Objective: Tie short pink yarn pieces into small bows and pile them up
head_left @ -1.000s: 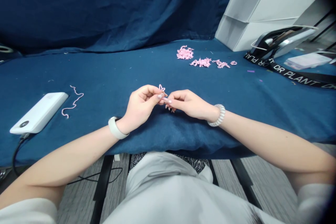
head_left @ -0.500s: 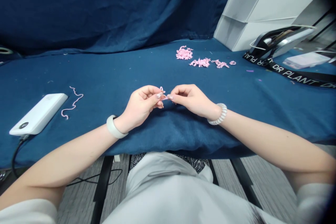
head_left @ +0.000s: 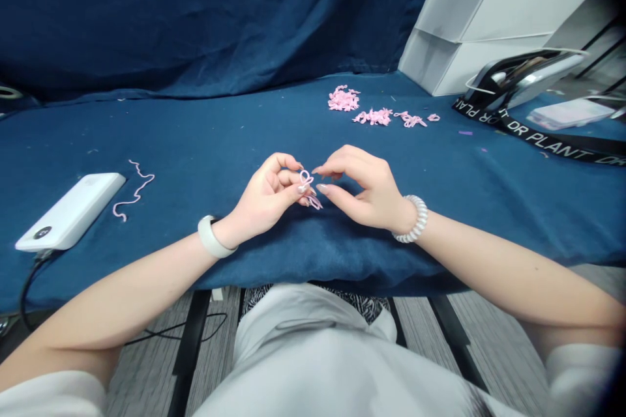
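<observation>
Pink yarn piece (head_left: 306, 181): small and bow-like. Located at the centre of the dial, twelve being straight ahead of the person. A round loop stands at its top; more pink strand shows below, toward five o'clock.
Yarn handling: judged very light, soft and limp, with little slip against skin. Not brittle, though a careless pull could drag a loop out of shape. Soundest hold, in my opinion: the crossing beneath the round loop, between thumb tip and finger pad.
Left hand (head_left: 264, 199): enters from eight o'clock. Thumb clamped on the piece, apparently against a finger behind it; index tip lifted just beside the loop; remaining fingers curled.
Right hand (head_left: 374, 186): enters from four o'clock. Thumb and index tips well parted, the hand lightly arched; nothing seen in its grasp. Tips just beside the piece; whether the thumb nail brushes the lower strand, I cannot tell from where I stand.
Pink heaps (head_left: 343, 99): two, near each other, between one and two o'clock. A looser cluster (head_left: 411, 119) and a single loop (head_left: 433, 117) lie at two.
Loose strand (head_left: 134, 192): pink, wavy, at nine o'clock, well apart from both hands.
White power pack (head_left: 73, 212): also toward nine, beyond the strand.
Lettered strap (head_left: 542, 138): black, toward three.
Blue cloth (head_left: 220, 137): spread beneath all items resting here.
</observation>
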The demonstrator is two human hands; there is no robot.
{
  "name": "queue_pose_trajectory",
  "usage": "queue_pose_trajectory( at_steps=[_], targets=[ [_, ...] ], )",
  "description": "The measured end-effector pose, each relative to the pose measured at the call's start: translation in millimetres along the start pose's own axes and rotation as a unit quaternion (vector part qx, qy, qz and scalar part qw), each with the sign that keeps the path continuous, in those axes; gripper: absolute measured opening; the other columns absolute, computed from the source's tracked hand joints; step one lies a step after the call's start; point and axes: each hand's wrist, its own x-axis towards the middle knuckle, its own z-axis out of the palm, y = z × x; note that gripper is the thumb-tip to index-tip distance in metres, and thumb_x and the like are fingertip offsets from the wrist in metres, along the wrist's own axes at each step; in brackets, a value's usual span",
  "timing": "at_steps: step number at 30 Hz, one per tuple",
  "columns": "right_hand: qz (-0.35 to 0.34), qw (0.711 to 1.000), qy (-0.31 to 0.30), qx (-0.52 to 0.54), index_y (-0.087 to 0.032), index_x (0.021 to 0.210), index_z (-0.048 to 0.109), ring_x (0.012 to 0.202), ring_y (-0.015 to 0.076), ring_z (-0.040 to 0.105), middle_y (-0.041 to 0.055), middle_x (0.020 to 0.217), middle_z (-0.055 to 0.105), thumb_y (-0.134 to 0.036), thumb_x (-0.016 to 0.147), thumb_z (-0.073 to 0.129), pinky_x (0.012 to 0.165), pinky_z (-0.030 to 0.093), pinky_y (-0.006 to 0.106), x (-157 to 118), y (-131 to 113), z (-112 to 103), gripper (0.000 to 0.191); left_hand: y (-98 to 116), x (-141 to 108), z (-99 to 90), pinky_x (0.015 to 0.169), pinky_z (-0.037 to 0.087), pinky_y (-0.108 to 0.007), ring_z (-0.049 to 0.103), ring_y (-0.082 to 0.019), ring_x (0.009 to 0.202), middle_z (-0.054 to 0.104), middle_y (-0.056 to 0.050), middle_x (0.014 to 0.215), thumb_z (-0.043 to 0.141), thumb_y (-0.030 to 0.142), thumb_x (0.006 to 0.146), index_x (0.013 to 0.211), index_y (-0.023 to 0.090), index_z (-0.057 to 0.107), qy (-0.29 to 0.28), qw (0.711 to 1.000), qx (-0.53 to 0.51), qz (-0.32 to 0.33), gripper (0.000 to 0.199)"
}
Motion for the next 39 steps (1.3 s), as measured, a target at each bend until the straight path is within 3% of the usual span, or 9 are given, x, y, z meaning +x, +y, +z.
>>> queue_pose_trajectory(
  at_steps=[4,8,23,27,30,34,39],
  targets=[
    [-0.052,0.996,-0.013,-0.074,-0.015,0.1,0.064,0.081,0.0157,0.059,0.0084,0.087,0.064,-0.019,0.086,0.055,0.074,0.049,0.03,-1,2,2,0.017,2,-2,3.7,0.062,0.053,-0.015,0.066,-0.008,0.063,0.066,0.002,0.07,0.071,0.021,0.079,0.097,0.015,0.041,-0.017,1.0,0.026,-0.001,0.036],
    [-0.055,0.991,-0.021,-0.118,-0.018,0.092,0.067,0.076,0.015,0.057,0.0062,0.081,0.062,-0.021,0.089,0.053,0.07,0.046,0.031,-2,4,3,0.015,2,-3,4.5,0.062,0.054,-0.017,0.068,-0.01,0.065,0.066,0.002,0.071,0.071,0.023,0.079,0.1,0.016,0.041,-0.024,0.998,0.05,-0.004,0.036],
    [-0.042,0.994,-0.007,-0.101,-0.015,0.082,0.064,0.075,0.0156,0.058,0.0065,0.08,0.063,-0.018,0.087,0.055,0.07,0.047,0.031,-2,4,5,0.011,-1,-4,4.3,0.065,0.056,-0.02,0.067,-0.01,0.066,0.062,0.003,0.071,0.07,0.023,0.079,0.101,0.015,0.043,-0.027,0.998,0.056,-0.014,0.036],
    [-0.035,0.998,-0.012,-0.056,-0.013,0.083,0.065,0.076,0.0148,0.058,0.0076,0.08,0.062,-0.016,0.086,0.056,0.071,0.048,0.03,-1,3,5,0.01,-1,-4,3.9,0.065,0.055,-0.019,0.066,-0.01,0.066,0.063,0.003,0.07,0.071,0.023,0.078,0.102,0.016,0.043,-0.031,0.998,0.058,-0.018,0.037],
    [0.008,0.999,-0.033,0.017,-0.012,0.088,0.065,0.079,0.0139,0.058,0.0082,0.084,0.063,-0.018,0.086,0.057,0.073,0.049,0.028,1,3,3,0.01,-1,-4,2.6,0.065,0.055,-0.018,0.066,-0.009,0.065,0.063,0.003,0.069,0.071,0.021,0.078,0.104,0.015,0.043,-0.036,0.998,0.059,-0.014,0.038],
    [0.067,0.989,-0.091,0.096,-0.011,0.101,0.064,0.077,0.0122,0.058,0.008,0.088,0.063,-0.024,0.086,0.059,0.071,0.049,0.026,2,7,1,0.021,-1,-3,1.2,0.064,0.054,-0.018,0.064,-0.008,0.063,0.062,0.004,0.07,0.069,0.017,0.079,0.109,0.016,0.04,-0.052,0.997,0.046,-0.019,0.042],
    [0.072,0.973,-0.15,0.158,-0.011,0.108,0.064,0.077,0.0119,0.057,0.0058,0.085,0.063,-0.024,0.088,0.058,0.071,0.047,0.026,1,12,3,0.025,0,-4,2.9,0.062,0.055,-0.019,0.064,-0.008,0.062,0.061,0.004,0.07,0.069,0.014,0.078,0.12,0.016,0.033,-0.086,0.993,0.03,-0.073,0.055]
  ],
)
